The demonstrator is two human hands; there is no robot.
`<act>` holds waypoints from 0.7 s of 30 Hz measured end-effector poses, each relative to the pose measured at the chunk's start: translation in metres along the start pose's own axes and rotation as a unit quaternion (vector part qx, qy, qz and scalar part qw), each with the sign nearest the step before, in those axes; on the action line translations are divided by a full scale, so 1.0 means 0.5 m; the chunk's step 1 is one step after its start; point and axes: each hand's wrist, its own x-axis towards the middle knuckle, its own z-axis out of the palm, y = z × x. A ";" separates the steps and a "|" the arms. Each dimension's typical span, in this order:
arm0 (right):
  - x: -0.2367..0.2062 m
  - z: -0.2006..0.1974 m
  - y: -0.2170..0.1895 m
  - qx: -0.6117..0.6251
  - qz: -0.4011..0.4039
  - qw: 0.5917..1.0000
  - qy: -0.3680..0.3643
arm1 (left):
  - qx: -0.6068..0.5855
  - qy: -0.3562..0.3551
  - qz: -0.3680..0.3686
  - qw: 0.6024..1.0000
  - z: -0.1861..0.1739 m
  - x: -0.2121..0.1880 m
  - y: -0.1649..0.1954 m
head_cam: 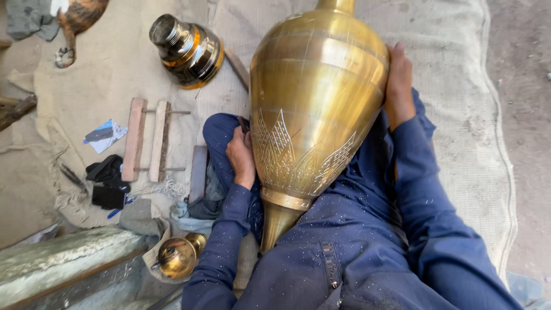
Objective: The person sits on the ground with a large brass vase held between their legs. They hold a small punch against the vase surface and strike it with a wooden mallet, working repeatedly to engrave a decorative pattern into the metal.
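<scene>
A large brass vase [315, 97] lies across my lap, its narrow foot toward me and its neck pointing away. Engraved leaf patterns cover its lower part. My left hand [241, 155] rests against the vase's left side near the engraving, fingers curled; whether it holds a tool I cannot tell. My right hand [398, 80] lies flat on the vase's right shoulder, steadying it. I wear dark blue clothes speckled with metal dust.
On the burlap mat [459, 132] lie a dark brass vessel [188, 50] on its side, a small wooden frame [146, 139], a black cloth [108, 181] and a small brass pot [177, 256]. A stone slab [63, 258] sits bottom left. A cat [77, 20] is at top left.
</scene>
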 end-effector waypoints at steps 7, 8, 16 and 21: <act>-0.185 -0.071 0.051 -0.273 -0.013 0.956 0.110 | -0.134 0.067 0.017 0.989 0.014 -0.024 -0.013; -0.217 -0.096 0.059 -0.325 -0.034 0.937 0.127 | -0.170 0.077 0.014 0.982 0.014 -0.030 -0.018; -0.440 -0.229 0.120 -0.558 0.187 0.806 0.062 | -0.199 0.040 0.057 0.977 -0.048 -0.004 -0.051; -0.456 -0.250 0.137 -0.564 0.186 0.803 0.048 | -0.267 -0.059 0.096 0.957 -0.099 0.030 0.016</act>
